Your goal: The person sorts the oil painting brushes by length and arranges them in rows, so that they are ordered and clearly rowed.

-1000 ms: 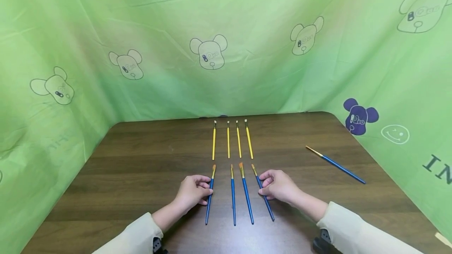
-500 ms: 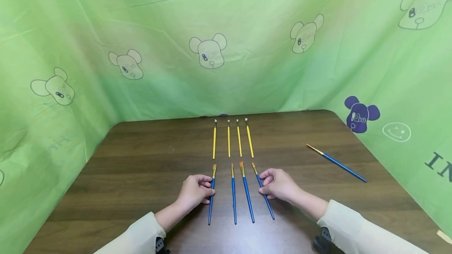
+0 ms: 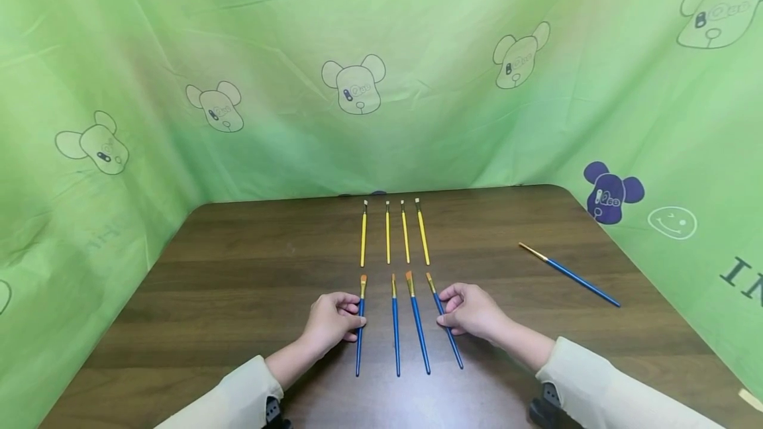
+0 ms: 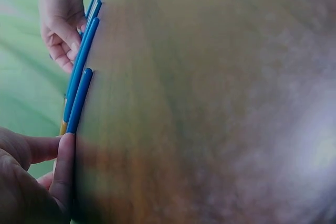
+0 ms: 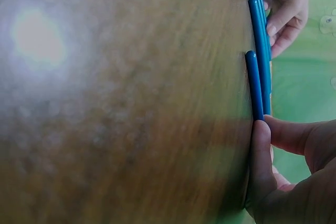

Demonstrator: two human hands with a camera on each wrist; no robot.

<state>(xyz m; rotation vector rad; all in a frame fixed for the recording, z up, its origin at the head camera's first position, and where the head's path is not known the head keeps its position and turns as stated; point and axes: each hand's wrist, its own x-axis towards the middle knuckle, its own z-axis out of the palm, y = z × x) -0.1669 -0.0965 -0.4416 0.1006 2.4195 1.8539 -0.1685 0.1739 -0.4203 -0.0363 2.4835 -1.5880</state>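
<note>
At the left end of a row of blue-handled paintbrushes, my left hand point(image 3: 330, 318) pinches one paintbrush point(image 3: 359, 353) between thumb and fingers, bristles pointing away. My right hand point(image 3: 472, 310) pinches the paintbrush at the row's right end point(image 3: 455, 349), which slants with its handle end to the right. Two more blue paintbrushes lie untouched between the hands, a thin one point(image 3: 396, 336) and a wider-tipped one point(image 3: 420, 336). In the left wrist view, thumb and finger meet on the held blue handle point(image 4: 80, 100). The right wrist view shows the same kind of pinch on its handle point(image 5: 254, 85).
Beyond the blue row lie several yellow-handled paintbrushes point(image 3: 363, 240), side by side with white tips facing away. Another blue paintbrush point(image 3: 581, 279) rests diagonally at the right of the brown wooden table point(image 3: 238, 270). Green printed cloth point(image 3: 286, 138) hangs around the table's back and sides.
The left-end brush has turned slightly straighter, its handle end shifting right as my left hand edges right. My right hand and its brush have barely moved.
</note>
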